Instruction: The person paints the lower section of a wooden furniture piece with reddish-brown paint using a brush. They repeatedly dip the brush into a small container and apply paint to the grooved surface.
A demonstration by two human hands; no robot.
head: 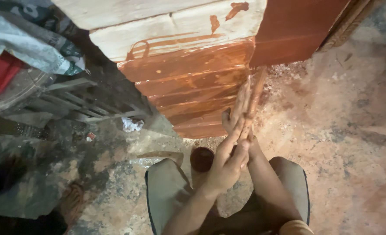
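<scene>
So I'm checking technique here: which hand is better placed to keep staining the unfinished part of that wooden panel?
Probably the right hand. It is raised against the wooden panel, seemingly pressing something thin against the stained edge. The left hand sits lower, against the right wrist, nearer the small round container on the floor.

1. Left hand (228,163): bare, no glove, ring or watch showing; the forearm is bare as far as the bottom edge of the frame.
2. Right hand (241,111): also bare, fingers smeared with a reddish-brown wet stain; no sleeve along the forearm.
3. Shorts (164,196): grey-green cloth with a dark seam along the hem, covering both thighs to the knee.
4. A bit of orange-tan cloth (295,227) shows at the bottom edge.
</scene>
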